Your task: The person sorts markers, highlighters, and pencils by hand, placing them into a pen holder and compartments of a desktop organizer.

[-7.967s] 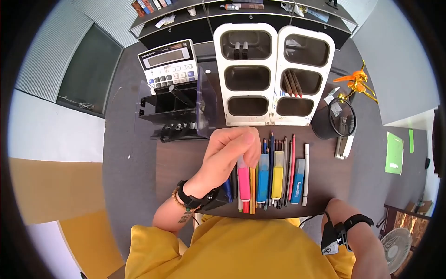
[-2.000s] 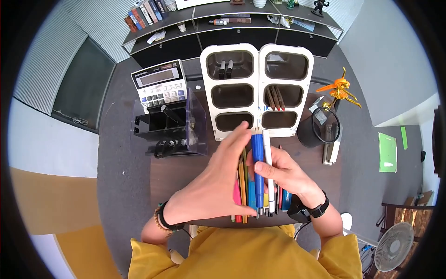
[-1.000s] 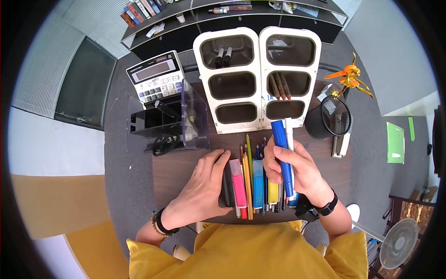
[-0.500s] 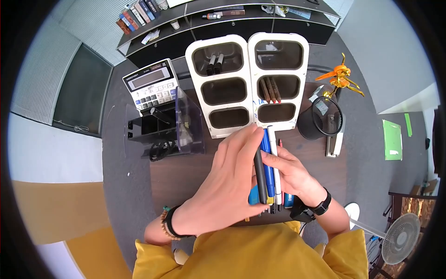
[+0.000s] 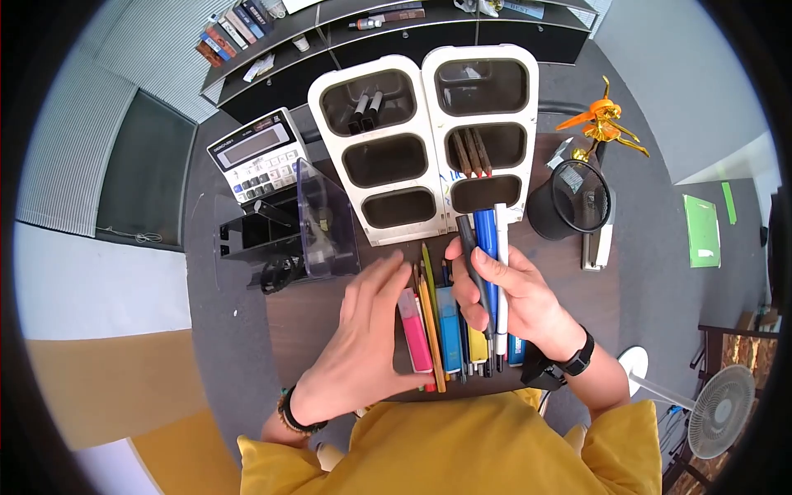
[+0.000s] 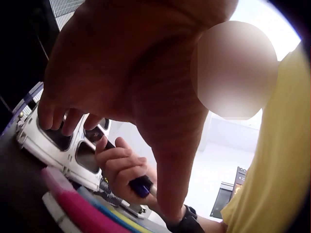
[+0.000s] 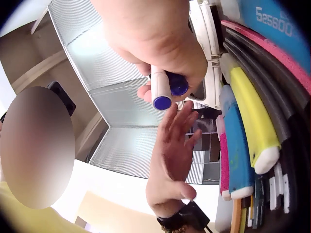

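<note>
My right hand (image 5: 528, 301) grips a black pen (image 5: 468, 239), a thick blue marker (image 5: 485, 228) and a slim white marker (image 5: 502, 285) together, raised over the row of stationery. In the right wrist view the white marker (image 7: 159, 87) shows a blue end. My left hand (image 5: 355, 338), fingers extended and thumb spread apart, is beside the pink highlighter (image 5: 417, 338) at the row's left end. Rightward of it lie a yellow pencil (image 5: 433, 346), a blue highlighter (image 5: 449, 334) and a yellow highlighter (image 5: 478, 348). Other pens and pencils are partly hidden under my right hand.
Two white trays (image 5: 371, 136) with dark compartments stand behind; one holds two black-and-silver pieces, another several red-tipped pencils (image 5: 470, 153). At left are a clear-and-black desk organizer (image 5: 318, 223) and a calculator (image 5: 256, 157); at right, a mesh cup (image 5: 549, 206), stapler (image 5: 596, 247) and gold figurine (image 5: 606, 128).
My right hand has come in from the table's front edge and holds the blue and white markers. My left hand passed the black pen to it, then drew back left.
</note>
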Action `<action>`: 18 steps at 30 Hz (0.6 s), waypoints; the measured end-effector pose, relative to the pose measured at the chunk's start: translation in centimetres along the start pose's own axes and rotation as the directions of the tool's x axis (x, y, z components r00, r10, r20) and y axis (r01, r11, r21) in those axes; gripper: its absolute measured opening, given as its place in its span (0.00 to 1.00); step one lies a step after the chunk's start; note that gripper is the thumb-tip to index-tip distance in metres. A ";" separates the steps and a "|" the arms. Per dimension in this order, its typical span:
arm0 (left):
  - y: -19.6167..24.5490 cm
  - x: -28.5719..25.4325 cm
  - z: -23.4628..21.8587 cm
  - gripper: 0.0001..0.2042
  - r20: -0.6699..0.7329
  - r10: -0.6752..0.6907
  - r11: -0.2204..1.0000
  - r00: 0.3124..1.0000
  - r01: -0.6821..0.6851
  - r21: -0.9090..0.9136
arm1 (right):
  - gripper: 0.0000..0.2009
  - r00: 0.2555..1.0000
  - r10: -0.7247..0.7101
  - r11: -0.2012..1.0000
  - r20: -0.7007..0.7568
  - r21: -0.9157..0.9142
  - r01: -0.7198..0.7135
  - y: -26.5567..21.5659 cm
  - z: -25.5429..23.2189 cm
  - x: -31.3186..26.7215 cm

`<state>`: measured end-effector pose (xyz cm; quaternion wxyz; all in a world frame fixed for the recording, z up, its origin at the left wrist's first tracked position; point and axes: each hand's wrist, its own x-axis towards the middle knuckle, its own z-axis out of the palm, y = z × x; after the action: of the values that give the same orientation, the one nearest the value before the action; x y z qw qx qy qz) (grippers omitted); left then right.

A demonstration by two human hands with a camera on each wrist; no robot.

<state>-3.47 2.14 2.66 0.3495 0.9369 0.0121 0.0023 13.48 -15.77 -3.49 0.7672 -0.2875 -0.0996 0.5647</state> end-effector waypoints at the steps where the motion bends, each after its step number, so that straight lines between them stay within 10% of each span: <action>1: -0.3 -0.8 0.5 0.65 0.028 -0.025 1.000 0.999 0.024 0.001 | 0.18 1.000 -0.008 1.000 -0.018 -0.005 0.008 -0.1 0.2 0.0; 18: -1.8 -2.0 3.5 0.64 0.041 -0.075 0.997 0.996 0.076 -0.013 | 0.15 0.999 -0.023 0.998 -0.050 -0.065 0.019 -0.1 0.3 0.2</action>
<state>-5.44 1.12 -1.19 0.3563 0.9330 0.0404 -0.0300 13.52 -15.56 -3.22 0.7657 -0.3250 -0.1012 0.5457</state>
